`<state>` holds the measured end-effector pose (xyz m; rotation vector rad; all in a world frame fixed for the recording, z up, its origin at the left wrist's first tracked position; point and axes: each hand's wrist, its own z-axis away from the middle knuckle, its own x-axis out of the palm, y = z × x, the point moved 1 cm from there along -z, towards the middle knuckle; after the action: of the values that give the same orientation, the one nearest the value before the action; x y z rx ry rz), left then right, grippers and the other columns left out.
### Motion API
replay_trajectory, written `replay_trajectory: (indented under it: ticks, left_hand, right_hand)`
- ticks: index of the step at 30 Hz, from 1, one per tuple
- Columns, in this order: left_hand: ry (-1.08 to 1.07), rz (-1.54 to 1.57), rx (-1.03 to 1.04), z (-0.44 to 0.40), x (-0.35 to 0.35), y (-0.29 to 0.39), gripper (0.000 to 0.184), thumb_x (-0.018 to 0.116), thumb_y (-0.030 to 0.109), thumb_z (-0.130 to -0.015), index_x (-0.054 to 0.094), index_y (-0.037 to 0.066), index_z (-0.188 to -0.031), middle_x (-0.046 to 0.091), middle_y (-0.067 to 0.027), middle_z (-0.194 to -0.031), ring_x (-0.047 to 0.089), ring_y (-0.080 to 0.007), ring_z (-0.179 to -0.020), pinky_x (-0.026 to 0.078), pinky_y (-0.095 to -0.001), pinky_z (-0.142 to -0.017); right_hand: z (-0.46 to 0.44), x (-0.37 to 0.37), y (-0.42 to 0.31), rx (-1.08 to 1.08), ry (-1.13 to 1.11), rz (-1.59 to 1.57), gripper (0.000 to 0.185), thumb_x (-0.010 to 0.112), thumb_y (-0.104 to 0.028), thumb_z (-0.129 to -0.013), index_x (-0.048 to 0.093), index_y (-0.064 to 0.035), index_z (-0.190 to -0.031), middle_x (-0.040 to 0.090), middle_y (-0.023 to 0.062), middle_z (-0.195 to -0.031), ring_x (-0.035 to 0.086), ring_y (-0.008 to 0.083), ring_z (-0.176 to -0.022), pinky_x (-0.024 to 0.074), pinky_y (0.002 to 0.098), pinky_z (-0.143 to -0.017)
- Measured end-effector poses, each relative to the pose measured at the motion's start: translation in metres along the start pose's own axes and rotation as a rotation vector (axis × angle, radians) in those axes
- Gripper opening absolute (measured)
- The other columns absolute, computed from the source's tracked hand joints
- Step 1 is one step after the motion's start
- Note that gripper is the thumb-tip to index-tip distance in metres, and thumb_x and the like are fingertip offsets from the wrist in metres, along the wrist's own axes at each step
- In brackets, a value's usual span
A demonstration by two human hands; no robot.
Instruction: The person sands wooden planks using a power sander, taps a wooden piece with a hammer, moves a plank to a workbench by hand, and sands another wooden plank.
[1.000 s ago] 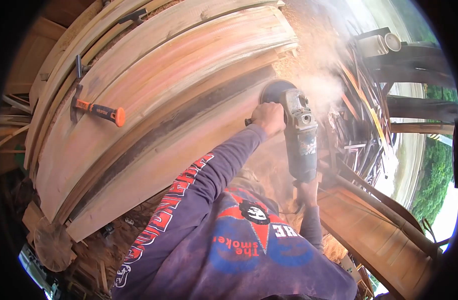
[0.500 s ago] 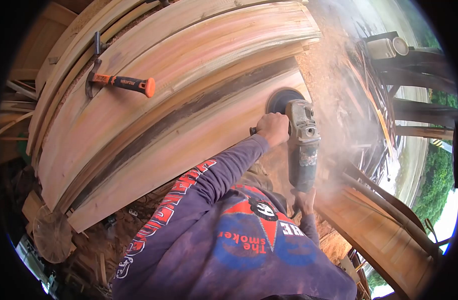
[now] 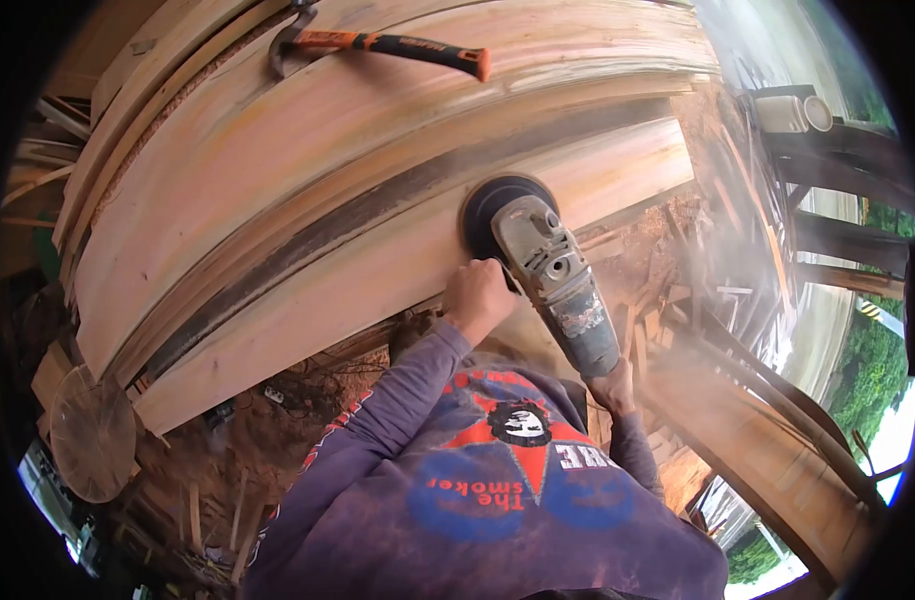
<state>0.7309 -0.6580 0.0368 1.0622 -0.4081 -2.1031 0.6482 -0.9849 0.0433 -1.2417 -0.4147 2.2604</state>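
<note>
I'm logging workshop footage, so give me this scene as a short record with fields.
Tool: power sander, its disc over the nearest pale board; contact unclear
Left hand: closed at the sander's side, just behind the disc
Right hand: wrapped around the sander's rear end
Hammer: lying on the wide board beyond, handle orange and black
Container: white, far right
Air: dust haze on the right

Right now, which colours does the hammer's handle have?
The hammer's handle is orange and black, best seen in the head view.
</note>
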Motion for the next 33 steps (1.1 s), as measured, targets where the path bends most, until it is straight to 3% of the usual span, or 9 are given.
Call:
replay_trajectory:
  ticks: [2, 7, 12, 18, 20, 21, 25, 28, 33]
  left_hand:
    - [0.107, 0.054, -0.033, 0.028, 0.004, -0.056, 0.023, 0.074, 0.02, -0.073, 0.076, -0.001, -0.084, 0.072, -0.0276, -0.088, 0.072, -0.0434, -0.089, 0.058, -0.0496, -0.083]
    - [0.277, 0.188, -0.212, 0.102, -0.013, -0.163, 0.028, 0.076, 0.026, -0.078, 0.076, 0.0, -0.087, 0.071, -0.0289, -0.089, 0.069, -0.0472, -0.09, 0.055, -0.0535, -0.081]
    - [0.374, 0.204, -0.242, 0.117, -0.029, -0.18, 0.03, 0.077, 0.03, -0.079, 0.076, 0.001, -0.087, 0.071, -0.029, -0.087, 0.069, -0.0478, -0.089, 0.054, -0.0551, -0.079]
    - [0.133, 0.021, -0.018, 0.048, -0.01, -0.079, 0.027, 0.073, 0.021, -0.076, 0.077, -0.002, -0.088, 0.073, -0.0288, -0.094, 0.072, -0.0453, -0.093, 0.057, -0.0508, -0.087]
    - [0.022, 0.0, 0.046, 0.029, 0.001, -0.037, 0.025, 0.071, 0.019, -0.075, 0.077, -0.002, -0.089, 0.073, -0.0284, -0.095, 0.072, -0.0447, -0.094, 0.057, -0.0496, -0.088]
    - [-0.041, -0.032, 0.073, 0.021, 0.003, -0.016, 0.027, 0.072, 0.021, -0.077, 0.077, -0.001, -0.091, 0.074, -0.0276, -0.097, 0.073, -0.0425, -0.096, 0.058, -0.0485, -0.088]
    - [-0.144, -0.083, 0.178, -0.014, 0.022, 0.049, 0.029, 0.078, 0.025, -0.078, 0.077, 0.001, -0.095, 0.075, -0.024, -0.1, 0.073, -0.0396, -0.098, 0.059, -0.046, -0.087]
    - [-0.14, -0.123, 0.201, -0.041, 0.037, 0.094, 0.027, 0.077, 0.023, -0.078, 0.077, 0.001, -0.094, 0.075, -0.0234, -0.101, 0.073, -0.0393, -0.099, 0.059, -0.0464, -0.087]
    - [-0.147, -0.123, 0.263, -0.092, 0.062, 0.174, 0.027, 0.075, 0.02, -0.075, 0.078, -0.001, -0.092, 0.074, -0.0255, -0.096, 0.074, -0.04, -0.095, 0.059, -0.047, -0.085]
  right_hand:
    - [0.01, 0.019, -0.027, -0.074, -0.01, -0.073, 0.031, 0.073, -0.016, -0.075, 0.072, 0.0021, -0.1, 0.074, 0.0253, -0.097, 0.073, 0.0389, -0.099, 0.0571, 0.0426, -0.081]
    - [0.024, 0.068, -0.108, -0.212, -0.176, 0.204, 0.045, 0.075, -0.025, -0.075, 0.069, 0.0022, -0.109, 0.072, 0.0283, -0.093, 0.071, 0.044, -0.094, 0.0571, 0.0493, -0.081]
    - [0.031, 0.09, -0.13, -0.224, -0.211, 0.287, 0.047, 0.076, -0.031, -0.074, 0.069, -0.0005, -0.109, 0.072, 0.0262, -0.089, 0.071, 0.0452, -0.087, 0.0568, 0.05, -0.081]
    - [0.039, 0.046, -0.052, -0.148, 0.019, 0.045, 0.042, 0.075, -0.029, -0.078, 0.07, -0.0083, -0.114, 0.074, 0.0226, -0.098, 0.072, 0.0403, -0.094, 0.0575, 0.0468, -0.08]
    - [0.043, 0.024, -0.027, 0.03, 0.005, 0.158, 0.039, 0.074, -0.027, -0.08, 0.071, -0.0078, -0.113, 0.073, 0.0232, -0.102, 0.072, 0.0383, -0.099, 0.0572, 0.0458, -0.082]
    - [0.044, 0.02, -0.011, 0.105, 0.017, 0.138, 0.031, 0.075, -0.016, -0.079, 0.073, -0.0013, -0.106, 0.076, 0.0196, -0.101, 0.074, 0.0283, -0.102, 0.0578, 0.0384, -0.084]
    - [0.042, -0.001, 0.034, 0.169, 0.109, 0.041, 0.03, 0.076, -0.013, -0.075, 0.074, -0.0006, -0.102, 0.077, 0.019, -0.096, 0.076, 0.0278, -0.092, 0.0576, 0.0369, -0.081]
    - [0.029, -0.031, 0.043, 0.255, 0.084, -0.027, 0.034, 0.076, -0.019, -0.075, 0.073, -0.0006, -0.103, 0.075, 0.0215, -0.099, 0.073, 0.0348, -0.102, 0.0568, 0.0405, -0.085]
    - [-0.012, -0.089, 0.06, 0.298, 0.144, -0.123, 0.029, 0.075, -0.015, -0.075, 0.074, 0.0014, -0.099, 0.076, 0.0202, -0.092, 0.076, 0.0293, -0.094, 0.0567, 0.0374, -0.079]
